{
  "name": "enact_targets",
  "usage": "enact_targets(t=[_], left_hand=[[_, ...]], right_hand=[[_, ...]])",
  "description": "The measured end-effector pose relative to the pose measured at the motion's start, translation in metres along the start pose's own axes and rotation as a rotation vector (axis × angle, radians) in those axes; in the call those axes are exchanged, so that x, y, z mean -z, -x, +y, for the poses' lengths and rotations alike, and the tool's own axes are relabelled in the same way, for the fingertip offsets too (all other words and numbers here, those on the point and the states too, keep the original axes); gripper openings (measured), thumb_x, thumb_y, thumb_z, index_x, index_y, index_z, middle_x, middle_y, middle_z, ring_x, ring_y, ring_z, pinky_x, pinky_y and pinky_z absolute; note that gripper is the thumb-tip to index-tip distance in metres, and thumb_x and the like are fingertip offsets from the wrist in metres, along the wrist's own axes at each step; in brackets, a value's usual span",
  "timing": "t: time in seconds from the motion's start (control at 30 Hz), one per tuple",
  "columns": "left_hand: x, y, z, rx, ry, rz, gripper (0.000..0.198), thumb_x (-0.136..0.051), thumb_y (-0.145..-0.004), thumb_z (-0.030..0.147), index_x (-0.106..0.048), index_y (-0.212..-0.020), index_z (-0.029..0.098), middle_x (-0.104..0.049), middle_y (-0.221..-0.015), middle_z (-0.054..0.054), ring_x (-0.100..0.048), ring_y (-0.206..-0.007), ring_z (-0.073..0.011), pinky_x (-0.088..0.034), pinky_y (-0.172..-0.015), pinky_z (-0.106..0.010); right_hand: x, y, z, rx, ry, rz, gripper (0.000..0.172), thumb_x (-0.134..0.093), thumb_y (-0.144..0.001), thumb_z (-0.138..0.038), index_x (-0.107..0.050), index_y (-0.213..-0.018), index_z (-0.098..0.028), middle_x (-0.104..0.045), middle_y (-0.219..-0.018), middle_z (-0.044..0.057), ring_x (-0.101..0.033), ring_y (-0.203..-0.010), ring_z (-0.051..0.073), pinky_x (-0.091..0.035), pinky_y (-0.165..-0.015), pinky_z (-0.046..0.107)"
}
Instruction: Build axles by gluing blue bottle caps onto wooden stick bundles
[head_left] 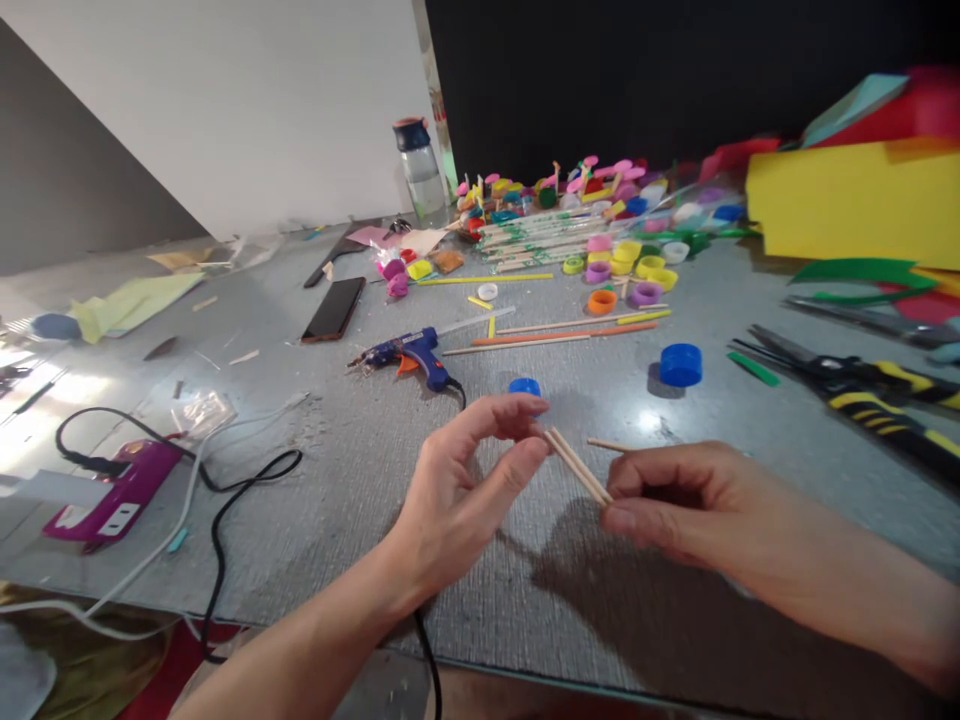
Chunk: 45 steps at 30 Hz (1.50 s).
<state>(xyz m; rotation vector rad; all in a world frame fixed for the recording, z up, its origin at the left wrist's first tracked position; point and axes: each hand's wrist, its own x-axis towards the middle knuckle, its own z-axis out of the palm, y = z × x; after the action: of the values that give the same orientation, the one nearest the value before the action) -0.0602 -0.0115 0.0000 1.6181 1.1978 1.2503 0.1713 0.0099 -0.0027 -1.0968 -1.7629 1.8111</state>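
Sticks of pale wood [579, 468] pinched in the right hand [716, 500], left hand [465, 490] narrowly curled at their far ends, its grip unclear, blue glue gun [411, 346] laid beyond.

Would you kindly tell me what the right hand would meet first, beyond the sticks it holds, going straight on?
Past the pale sticks, the right hand would probably meet the left hand first, though depth is hard to judge from one view.
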Motion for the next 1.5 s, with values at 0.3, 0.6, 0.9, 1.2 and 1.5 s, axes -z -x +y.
enact_targets(t=[0.3,0.6,0.9,1.2,1.5], left_hand=[[-0.004,-0.007,-0.009,0.071,0.242,-0.061,0.027,-0.074,-0.092,0.044,-0.076,-0.107,0.021,-0.079,-0.09,-0.006,-0.074,-0.084,-0.0191,-0.06,-0.081,-0.034],[-0.005,0.001,-0.008,-0.372,-0.323,-0.052,0.083,-0.091,-0.07,0.054,-0.056,-0.14,0.025,-0.065,-0.135,-0.013,-0.061,-0.124,-0.0305,-0.05,-0.105,-0.05],[-0.008,-0.002,-0.006,-0.375,-0.498,-0.093,0.074,-0.085,-0.078,0.054,-0.056,-0.138,0.022,-0.067,-0.133,-0.015,-0.06,-0.124,-0.0327,-0.048,-0.104,-0.051],[0.0,-0.002,-0.008,-0.444,-0.627,-0.111,0.076,-0.079,-0.079,0.066,-0.059,-0.136,0.02,-0.068,-0.131,-0.015,-0.059,-0.124,-0.0336,-0.043,-0.103,-0.051],[0.006,0.0,-0.007,-0.588,-0.707,0.041,0.07,-0.082,-0.077,0.06,-0.061,-0.132,0.021,-0.068,-0.128,-0.012,-0.061,-0.121,-0.0314,-0.044,-0.102,-0.05]], right_hand=[[-0.007,0.003,-0.004,0.03,0.01,0.039,0.04,-0.076,-0.086,-0.054,-0.062,-0.068,-0.022,-0.048,-0.067,-0.002,-0.039,-0.065,0.015,-0.029,-0.057,0.028],[-0.011,-0.005,0.002,0.127,-0.082,0.071,0.038,-0.074,-0.09,-0.053,-0.066,-0.071,-0.021,-0.042,-0.06,-0.005,-0.033,-0.056,0.011,-0.025,-0.052,0.028],[-0.013,-0.011,0.0,0.145,-0.056,0.043,0.046,-0.074,-0.09,-0.058,-0.063,-0.066,-0.019,-0.043,-0.061,-0.005,-0.033,-0.059,0.011,-0.026,-0.055,0.029],[-0.01,-0.008,-0.002,0.171,0.104,0.077,0.05,-0.056,-0.1,-0.057,-0.063,-0.067,-0.021,-0.045,-0.063,-0.003,-0.033,-0.058,0.012,-0.029,-0.057,0.03],[0.002,-0.006,-0.011,0.303,0.288,0.32,0.044,-0.063,-0.094,-0.056,-0.064,-0.066,-0.022,-0.05,-0.061,-0.002,-0.042,-0.059,0.014,-0.032,-0.054,0.028]])
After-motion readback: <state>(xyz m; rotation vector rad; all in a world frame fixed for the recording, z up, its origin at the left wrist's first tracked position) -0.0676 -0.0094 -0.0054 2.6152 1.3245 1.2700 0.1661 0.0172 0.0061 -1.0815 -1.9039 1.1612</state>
